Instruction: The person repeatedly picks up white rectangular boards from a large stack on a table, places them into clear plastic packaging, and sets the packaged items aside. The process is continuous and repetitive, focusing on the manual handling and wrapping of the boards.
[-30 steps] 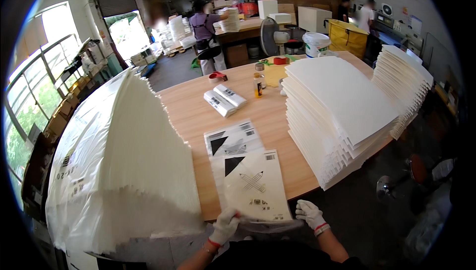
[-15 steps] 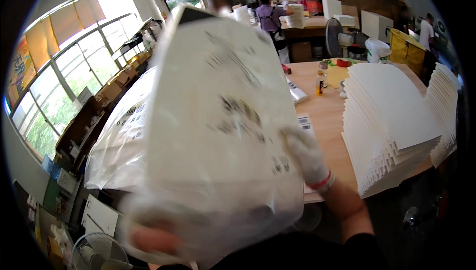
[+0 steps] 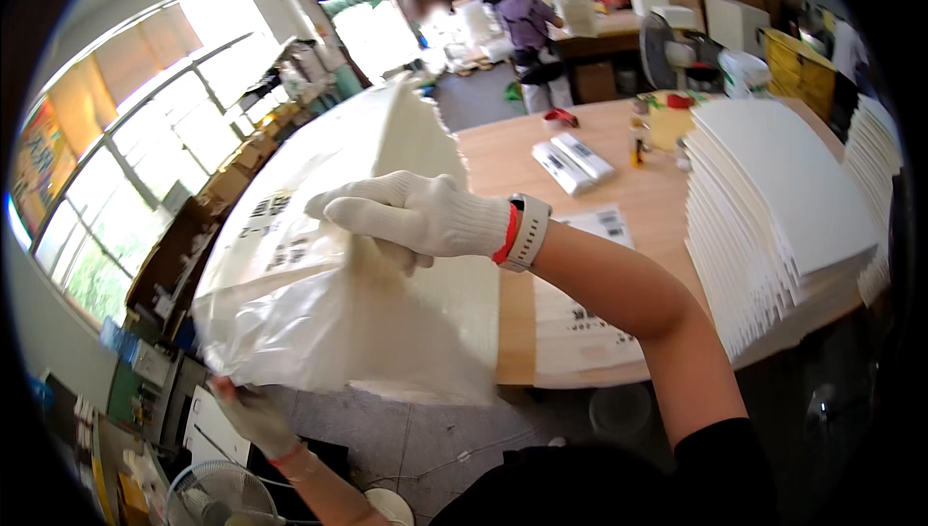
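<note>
A large plastic-wrapped stack of white sheets [image 3: 280,304] stands slanted at the left end of the table, with dark print on its clear bag. My right hand [image 3: 411,212], in a white knit glove with a red cuff, reaches across its upper edge. Its foremost fingers stretch left over the bag, while others bend down beneath the palm. My left hand [image 3: 253,420], also gloved but with bare fingertips showing, is at the stack's lower left corner. Blur hides whether those fingers grip the plastic.
A wooden table [image 3: 517,362] carries a flat printed bag [image 3: 580,333], two white packets [image 3: 572,162], a red tape dispenser [image 3: 561,118] and a small amber bottle [image 3: 636,147]. Tall white sheet stacks [image 3: 773,207] stand right. A fan [image 3: 217,497] is low left; a person [image 3: 527,18] works behind.
The bagged stack held up before me has gone down and left. My right hand has moved left from its side to across the upper edge; my left hand has shifted left.
</note>
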`<state>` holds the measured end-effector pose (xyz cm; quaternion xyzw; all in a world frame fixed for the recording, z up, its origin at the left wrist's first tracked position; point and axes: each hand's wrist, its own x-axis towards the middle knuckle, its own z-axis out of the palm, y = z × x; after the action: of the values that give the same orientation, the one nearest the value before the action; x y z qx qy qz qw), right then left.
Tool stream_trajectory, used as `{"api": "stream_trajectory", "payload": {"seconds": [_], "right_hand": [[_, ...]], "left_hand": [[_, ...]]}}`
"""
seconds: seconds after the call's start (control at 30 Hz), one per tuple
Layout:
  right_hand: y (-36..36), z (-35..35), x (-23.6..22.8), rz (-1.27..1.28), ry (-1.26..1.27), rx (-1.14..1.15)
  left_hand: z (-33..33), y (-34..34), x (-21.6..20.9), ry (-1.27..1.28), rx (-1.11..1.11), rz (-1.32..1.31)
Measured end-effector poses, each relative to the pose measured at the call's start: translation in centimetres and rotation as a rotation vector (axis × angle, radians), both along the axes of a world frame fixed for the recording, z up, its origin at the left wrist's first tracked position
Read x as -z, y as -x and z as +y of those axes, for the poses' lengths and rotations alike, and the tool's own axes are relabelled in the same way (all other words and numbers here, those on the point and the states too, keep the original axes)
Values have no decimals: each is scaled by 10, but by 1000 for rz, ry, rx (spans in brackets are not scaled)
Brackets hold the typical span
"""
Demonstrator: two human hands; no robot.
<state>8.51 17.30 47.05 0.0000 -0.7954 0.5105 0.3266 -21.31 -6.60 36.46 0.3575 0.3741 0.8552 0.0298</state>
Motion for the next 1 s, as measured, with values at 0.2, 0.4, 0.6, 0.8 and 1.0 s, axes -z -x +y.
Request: {"api": "stream_trajectory", "payload": {"seconds": [0.2, 0.4, 0.6, 0.8, 1.0], "right_hand": [[-85, 13, 90, -42, 117, 70], [-198, -17, 266, 76, 530, 509], [-263, -108, 383, 193, 1205, 832], [-225, -120, 448, 59, 1605, 627], [-174, -45, 471, -355, 767, 1157]], "left_hand": [[48, -99, 275, 539, 209, 208], [124, -276, 330, 546, 468, 1337], [182, -282, 403, 757, 647, 1556], [221, -283, 390, 1110, 920, 1088], [252, -292, 367, 1222, 1096, 848]]}}
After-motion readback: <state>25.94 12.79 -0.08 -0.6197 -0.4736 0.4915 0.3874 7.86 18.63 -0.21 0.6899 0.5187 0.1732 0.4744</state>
